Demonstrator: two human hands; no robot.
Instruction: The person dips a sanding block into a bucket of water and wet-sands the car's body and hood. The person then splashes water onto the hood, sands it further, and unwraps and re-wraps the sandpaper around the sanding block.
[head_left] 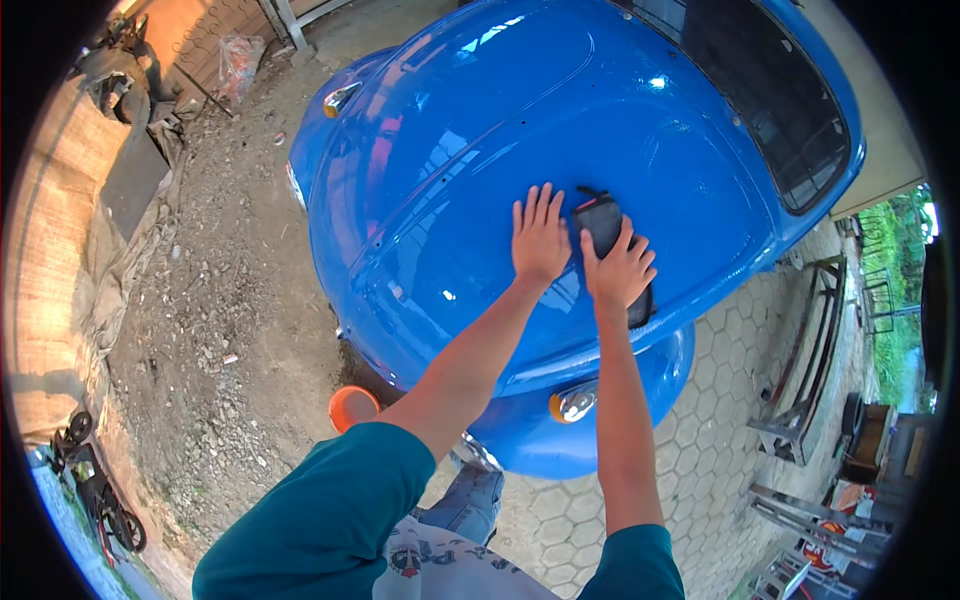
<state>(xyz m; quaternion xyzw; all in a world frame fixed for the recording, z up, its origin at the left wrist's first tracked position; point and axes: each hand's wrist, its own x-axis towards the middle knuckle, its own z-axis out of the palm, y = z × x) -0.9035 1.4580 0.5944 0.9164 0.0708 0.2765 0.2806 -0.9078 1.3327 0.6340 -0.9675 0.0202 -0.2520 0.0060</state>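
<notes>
Both my arms reach forward over the smooth, glossy blue panel of a car (480, 170). My left hand (541, 236) lies on the paint with its fingers stretched out and nothing in it. Just to its right is a soft black oblong item (600, 222), like a pouch, with a small red mark and a short strap at its far end. My right hand (619, 268) rests across the middle of this item, fingers spread and thumb on top. The wrist and palm hide part of it, and its near end shows beside the wrist.
An orange bucket (354, 407) stands on the ground by the car's near left side. Orange-and-chrome lamps (573, 402) stick out from the fender. Hexagonal paving (720, 370) lies to the right, gravelly dirt (210, 320) to the left. A long bench-like frame (808, 370) stands far right.
</notes>
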